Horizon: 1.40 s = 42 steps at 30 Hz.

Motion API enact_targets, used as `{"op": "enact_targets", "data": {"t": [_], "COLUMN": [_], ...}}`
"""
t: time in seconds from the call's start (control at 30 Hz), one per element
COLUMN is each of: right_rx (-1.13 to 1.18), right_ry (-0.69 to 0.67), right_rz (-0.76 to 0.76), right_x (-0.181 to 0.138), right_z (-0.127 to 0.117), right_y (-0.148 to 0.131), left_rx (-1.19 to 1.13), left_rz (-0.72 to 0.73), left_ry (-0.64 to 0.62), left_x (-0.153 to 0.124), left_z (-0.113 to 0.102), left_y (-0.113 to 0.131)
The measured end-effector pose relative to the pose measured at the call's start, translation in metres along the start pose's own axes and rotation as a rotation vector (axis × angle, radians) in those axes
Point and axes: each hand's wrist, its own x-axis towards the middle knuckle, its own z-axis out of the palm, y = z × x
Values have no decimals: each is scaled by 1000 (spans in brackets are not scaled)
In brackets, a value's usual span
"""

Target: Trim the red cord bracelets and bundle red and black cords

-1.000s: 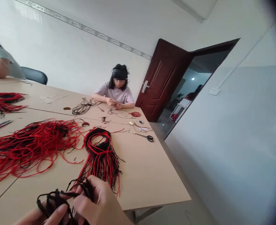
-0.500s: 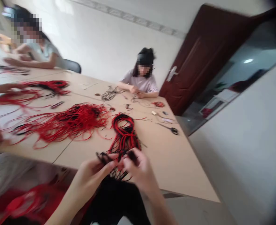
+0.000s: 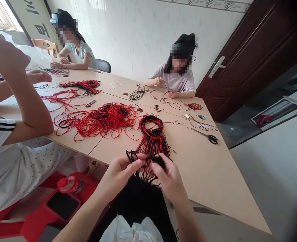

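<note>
My left hand point(image 3: 120, 171) and my right hand point(image 3: 167, 178) meet at the near edge of the table point(image 3: 209, 178). Both are closed on a bunch of black cords point(image 3: 148, 158) stretched between them. Just beyond my fingers lies a looped bundle of red and black cords point(image 3: 152, 134), its loose ends fanning toward me. A large loose heap of red cords point(image 3: 103, 121) spreads to the left of it.
Scissors point(image 3: 209, 137) lie to the right of the bundle. A person in a white shirt point(image 3: 4, 158) sits close on my left, elbow on the table. Two more people point(image 3: 176, 74) work cords at the far side. A red stool point(image 3: 60, 205) carries a phone and bottle.
The view has swung left and down, bringing the people on the left and the red stool into sight. My hands have stayed together on the black cords.
</note>
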Motion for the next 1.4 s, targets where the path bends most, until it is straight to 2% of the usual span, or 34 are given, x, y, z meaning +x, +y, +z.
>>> {"op": "enact_targets", "data": {"t": [0.1, 0.3, 0.4, 0.5, 0.7, 0.83, 0.9, 1.07, 1.13, 1.2, 1.27, 1.3, 1.37, 1.4], "right_rx": [57, 21, 82, 153, 141, 215, 220, 137, 131, 167, 163, 113, -85, -223], "right_ry": [-2, -72, 15, 61, -135, 16, 50, -166, -166, -111, -129, -186, -392, -525], "right_rz": [-40, -14, -47, -90, -45, -75, -73, -12, -23, -66, -72, -55, -28, -32], "right_x": [0, 1, 3, 3, 1, 4, 3, -3, -1, 3, 6, 8, 11, 12], "right_z": [0, 6, 7, 7, 13, 9, 7, 16, 18, 12, 2, -3, -8, -7], "right_y": [-1, -2, 1, 2, 1, 6, 5, -3, -3, -4, -10, -16, -32, -41], "left_rx": [-58, -158, -143, -167, -126, -148, -135, 21, 109, 247, 397, 442, 432, 378], "left_rz": [-3, 21, 25, -2, -29, -21, -30, -60, -21, 17, 75, 127, 270, 337], "left_ry": [-46, -114, -141, -116, -96, -44, -41, -103, -149, -149, -70, 3, 137, 155], "left_x": [-2, -3, -4, -4, -1, -4, -5, -8, -11, -17, -24, -28, -34, -35], "left_z": [1, 6, 6, 5, 4, 2, 1, 1, -2, -9, -19, -25, -35, -39], "left_y": [-3, -6, -7, -9, -16, -17, -16, -13, -8, 1, 13, 18, 26, 28]}}
